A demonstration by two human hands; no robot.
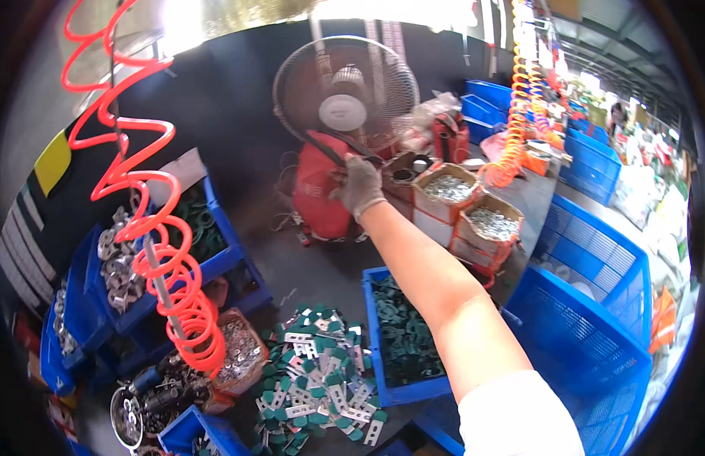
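Note:
My right arm reaches far across the bench, and my right hand [358, 188], in a grey work glove, is closed at the top of a red bag [320, 199]. A dark strap [326, 149] of the bag runs to my fingers, which appear wrapped round it. The bag stands upright on the dark bench in front of a round-caged fan [345, 91]. Nothing of my left hand shows. Nearer to me lies a loose heap of slotted metal plates with green ends [322, 372], beside a blue crate [373, 342] of dark green parts, partly hidden by my forearm.
Cartons of small metal pieces [449, 186] stand right of the bag. An orange coiled air hose [151, 182] hangs at the left, over blue bins [231, 228] of metal parts. Large blue baskets [584, 334] stack at the right. A second coiled hose [513, 144] hangs farther back.

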